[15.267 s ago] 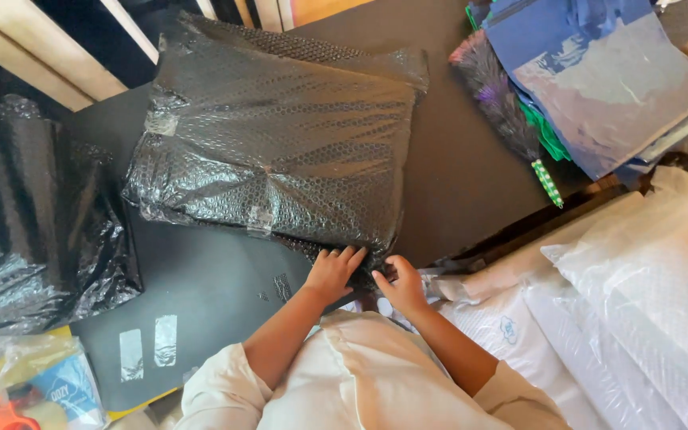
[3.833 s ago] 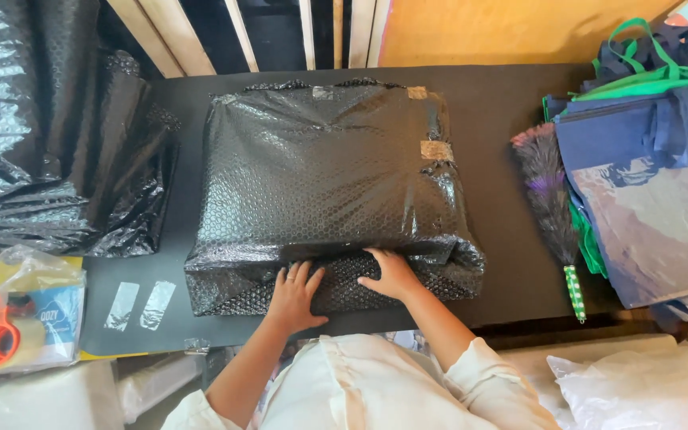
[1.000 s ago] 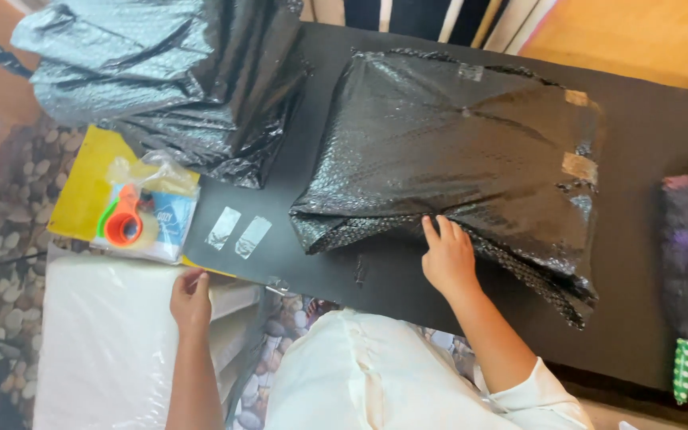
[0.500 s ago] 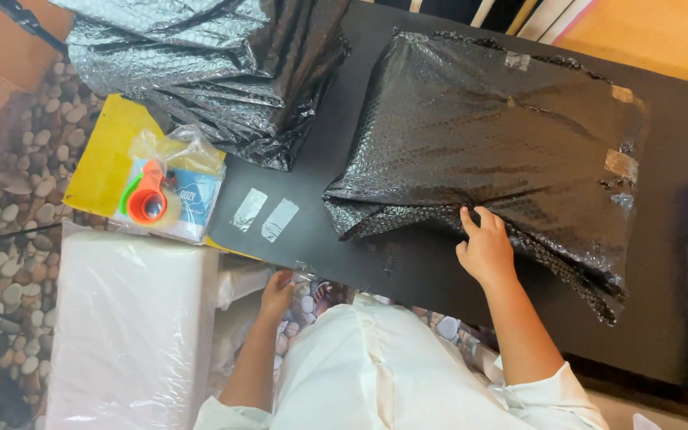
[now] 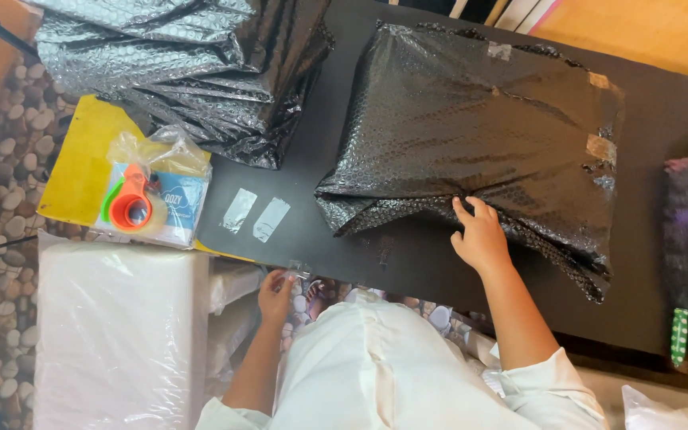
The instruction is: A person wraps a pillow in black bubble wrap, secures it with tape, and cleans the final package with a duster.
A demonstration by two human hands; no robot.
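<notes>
Pressing down on the folded flap of a parcel [image 5: 479,135] wrapped in black bubble wrap, right hand [image 5: 479,239] flat, fingers [image 5: 465,209] spread and gripping nothing. Parcel lying on the black counter [image 5: 646,263], toward its middle, near flap loose and unsealed. Left hand [image 5: 275,288] now at the counter's near edge, fingers curled against a small piece of clear tape [image 5: 297,268] stuck there; half a second ago slightly lower, a second ago further left over a white padded block [image 5: 117,334]. Cannot tell whether the tape is actually pinched. Judged as tape being fetched while the fold is held shut. Two more clear tape strips [image 5: 255,215] near the counter's left edge. Orange tape dispenser [image 5: 130,207] in a clear bag beyond that edge, on a yellow board. Heap of black bubble wrap [image 5: 177,64] at the far left corner.
</notes>
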